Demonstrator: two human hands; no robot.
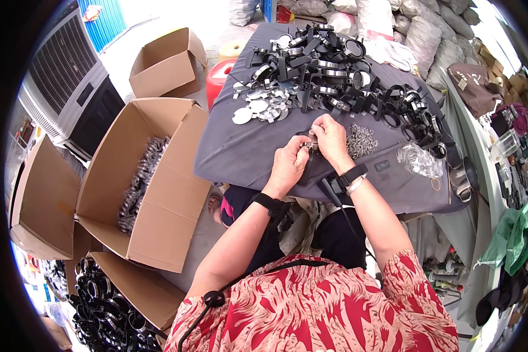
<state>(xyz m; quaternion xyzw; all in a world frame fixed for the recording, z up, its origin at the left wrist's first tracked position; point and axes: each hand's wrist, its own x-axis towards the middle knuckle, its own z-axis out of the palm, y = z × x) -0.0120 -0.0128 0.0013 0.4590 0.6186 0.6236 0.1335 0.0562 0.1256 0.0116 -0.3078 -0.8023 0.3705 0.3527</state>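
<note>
**Both hands meet at a small black-and-metal part**

The left hand (288, 163) pinches a small black-and-metal part (310, 146) between thumb and bent fingers, near the front of a grey-covered table (234, 152). The right hand (332, 142) has its thumb and forefinger drawn together at the part's far side; I cannot tell exactly what they grip.

Just right of that hand lies a pile of small metal pieces (362, 141), with a clear plastic bag (421, 160) farther right. Beyond the hands, flat silver discs (261, 107) lie beside a heap of black ring-shaped parts (328, 66). Left of the table, an open cardboard box (169, 205) holds silvery metal pieces (141, 188).
</note>
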